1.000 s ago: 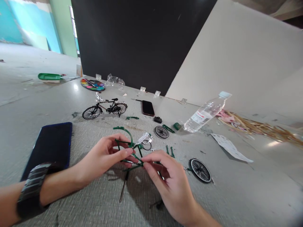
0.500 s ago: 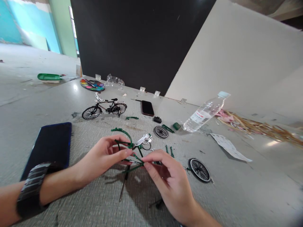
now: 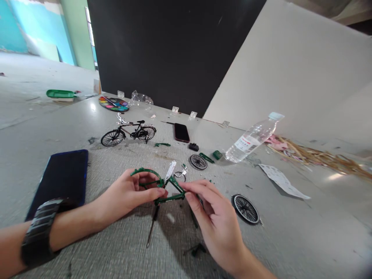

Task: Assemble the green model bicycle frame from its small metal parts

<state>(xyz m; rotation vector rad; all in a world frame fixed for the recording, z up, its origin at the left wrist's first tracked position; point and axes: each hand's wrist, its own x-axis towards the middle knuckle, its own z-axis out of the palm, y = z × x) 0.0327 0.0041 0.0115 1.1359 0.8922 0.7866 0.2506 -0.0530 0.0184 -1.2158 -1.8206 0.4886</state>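
Between my two hands is a green model-bicycle frame [image 3: 170, 199], held just above the grey surface. My left hand [image 3: 130, 195] is closed on its end with the curved fender [image 3: 148, 170], thumb pressed in front. The fingertips of my right hand [image 3: 216, 221] pinch the frame's other end. A silver rack-like part [image 3: 170, 170] sticks up at the frame's middle. Just behind lie small silver handlebars [image 3: 184, 169] with green grips. One spoked wheel [image 3: 198, 162] lies beyond my right hand, another wheel [image 3: 245, 209] to its right. Below the frame lies a thin screwdriver [image 3: 151, 228].
An assembled black model bicycle [image 3: 129, 131] stands at the back left. Around are a dark tablet-like slab [image 3: 59, 180], a phone [image 3: 181, 133], a green block [image 3: 217, 155], a plastic bottle [image 3: 251, 139], a paper sheet [image 3: 281, 180] and a paint palette [image 3: 114, 104].
The green frame has turned in my hands, so its triangle now faces me and the silver part stands more upright. My right hand has shifted slightly right, still pinching the frame.
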